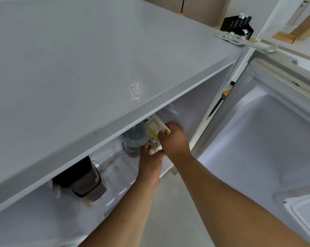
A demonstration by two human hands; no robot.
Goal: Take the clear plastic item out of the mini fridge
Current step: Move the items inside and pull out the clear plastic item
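The mini fridge [97, 68] stands open below me, its grey top filling the left of the view. Inside on the shelf a clear plastic cup [135, 138] with a domed lid and dark contents stands near the right wall. Right beside it is a white carton [157, 127] with a yellow label and a barcode. My right hand [173, 138] is closed over the carton's top. My left hand [149, 161] reaches in under it, fingers touching the carton's lower edge next to the cup.
A dark-lidded glass jar [86, 180] and a clear glass item [111, 159] lie on the shelf to the left. The open fridge door [266, 139] swings out on the right. A metal hinge [239, 40] sits at the top corner.
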